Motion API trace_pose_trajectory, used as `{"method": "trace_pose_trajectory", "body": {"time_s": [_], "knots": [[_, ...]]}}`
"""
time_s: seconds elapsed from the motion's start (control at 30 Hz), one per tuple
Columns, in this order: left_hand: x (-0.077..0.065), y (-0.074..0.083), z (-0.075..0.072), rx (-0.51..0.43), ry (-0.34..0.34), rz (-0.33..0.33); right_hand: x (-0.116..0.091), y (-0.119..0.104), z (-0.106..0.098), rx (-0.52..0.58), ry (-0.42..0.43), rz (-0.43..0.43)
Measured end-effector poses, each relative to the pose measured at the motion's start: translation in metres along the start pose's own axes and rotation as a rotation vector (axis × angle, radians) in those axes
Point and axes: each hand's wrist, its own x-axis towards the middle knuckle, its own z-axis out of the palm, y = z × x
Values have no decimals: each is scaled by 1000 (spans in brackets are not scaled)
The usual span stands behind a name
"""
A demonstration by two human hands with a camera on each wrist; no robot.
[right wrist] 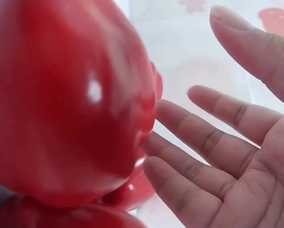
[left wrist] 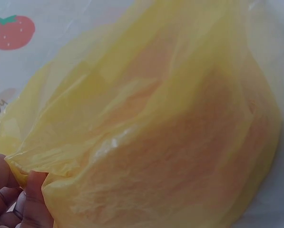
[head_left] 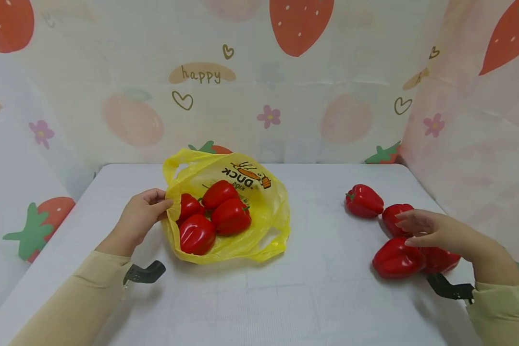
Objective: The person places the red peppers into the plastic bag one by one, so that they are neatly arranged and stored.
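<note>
A yellow plastic bag (head_left: 270, 206) with a printed duck logo lies with its mouth facing me, and several red bell peppers (head_left: 231, 217) sit inside it. My left hand (head_left: 140, 216) pinches the bag's left rim between thumb and fingers. In the left wrist view the thin yellow plastic (left wrist: 146, 156) fills most of the frame, the peppers showing faintly through it. Over at the right, my right hand (head_left: 451, 235) hovers above a group of red bell peppers (head_left: 398, 259). Its fingers (right wrist: 203, 135) are spread, beside a large pepper (right wrist: 70, 95), and hold nothing.
Apart from the hand, a red bell pepper (head_left: 364, 201) lies at the back of the right group. Everything rests on a white table (head_left: 285, 298). Fabric walls printed with strawberries (head_left: 302, 24) stand behind and at both sides.
</note>
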Motion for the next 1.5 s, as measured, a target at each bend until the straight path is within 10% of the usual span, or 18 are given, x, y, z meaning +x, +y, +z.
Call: {"method": "trace_pose_trajectory", "body": {"time_s": [1.5], "knots": [[-4, 4, 1, 1, 7, -19, -17, 7, 27, -66, -65, 159]]}}
